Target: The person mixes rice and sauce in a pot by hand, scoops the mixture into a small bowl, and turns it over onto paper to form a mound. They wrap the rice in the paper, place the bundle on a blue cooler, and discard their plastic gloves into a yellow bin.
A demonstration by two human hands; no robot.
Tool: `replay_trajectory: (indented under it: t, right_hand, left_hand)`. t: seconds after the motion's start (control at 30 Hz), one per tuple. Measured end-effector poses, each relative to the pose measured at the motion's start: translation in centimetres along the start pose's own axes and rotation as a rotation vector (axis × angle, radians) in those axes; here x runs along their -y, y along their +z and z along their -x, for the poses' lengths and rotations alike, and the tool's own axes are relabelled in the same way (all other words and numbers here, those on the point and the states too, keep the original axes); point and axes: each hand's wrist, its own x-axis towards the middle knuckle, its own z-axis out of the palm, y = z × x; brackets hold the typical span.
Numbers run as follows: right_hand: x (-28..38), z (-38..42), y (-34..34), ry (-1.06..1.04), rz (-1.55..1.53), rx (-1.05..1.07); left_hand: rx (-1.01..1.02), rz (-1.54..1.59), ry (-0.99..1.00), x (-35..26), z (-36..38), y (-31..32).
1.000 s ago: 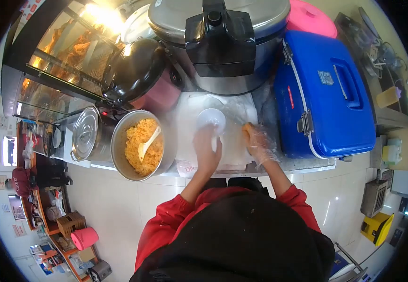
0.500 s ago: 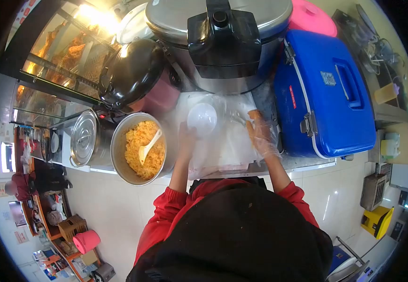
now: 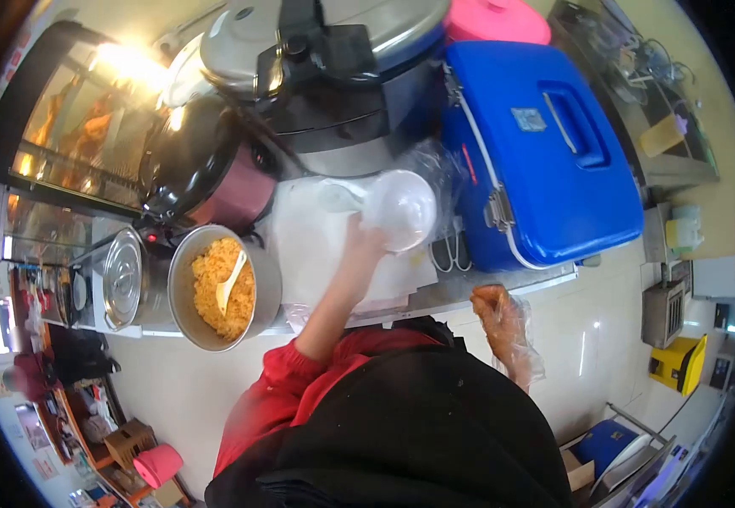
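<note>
My left hand [image 3: 367,243] grips the near rim of a white bowl [image 3: 405,212], which is tilted over the white paper sheets [image 3: 308,254] on the counter. Just left of the bowl lies a small, pale, translucent item [image 3: 339,196]. My right hand [image 3: 509,339], in a clear plastic glove, is off the counter's front edge, low on the right. Its fingers are closed around a brown piece of fried food [image 3: 489,296].
A pot of orange rice [image 3: 206,279] with a white spoon [image 3: 230,284] stands left, beside a lidded steel pot [image 3: 123,275]. Cookers [image 3: 300,118] and a blue cool box [image 3: 545,152] line the back. Scissors [image 3: 452,254] lie by the box; a person [image 3: 41,372] is far left.
My left hand has taken the white bowl to the right across the paper. My right hand has drawn back from the counter with the fried piece. The whole view has shifted.
</note>
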Motion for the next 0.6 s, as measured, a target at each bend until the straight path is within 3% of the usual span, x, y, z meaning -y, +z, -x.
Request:
replay_trajectory:
  t: [0.07, 0.2, 0.3, 0.4, 0.43, 0.6]
  right_hand:
    - [0.1, 1.2, -1.3, 0.052, 0.015, -0.058]
    - [-1.1, 2.3, -3.3, 0.048, -0.014, -0.154]
    - [-1.7, 3.0, -4.2, -0.029, 0.03, -0.183]
    - [-1.9, 3.7, -4.8, -0.048, 0.065, -0.162]
    - [-2.1, 3.8, -4.9, -0.051, 0.077, -0.147]
    - [-4.8, 2.8, -4.9, -0.108, 0.067, -0.054]
  left_hand:
    - [0.075, -0.127, 0.141, -1.8, 0.8, -1.2]
    - [-0.009, 0.58, 0.001, -11.2, 1.6, 2.4]
    - [-0.105, 0.605, 0.127, -14.5, 1.9, 5.3]
    - [-0.141, 0.619, 0.216, -14.5, 3.1, 6.1]
    - [-0.025, 0.612, 0.209, -14.0, 4.0, 5.4]
    - [-0.221, 0.563, 0.113, -10.5, 8.8, 1.8]
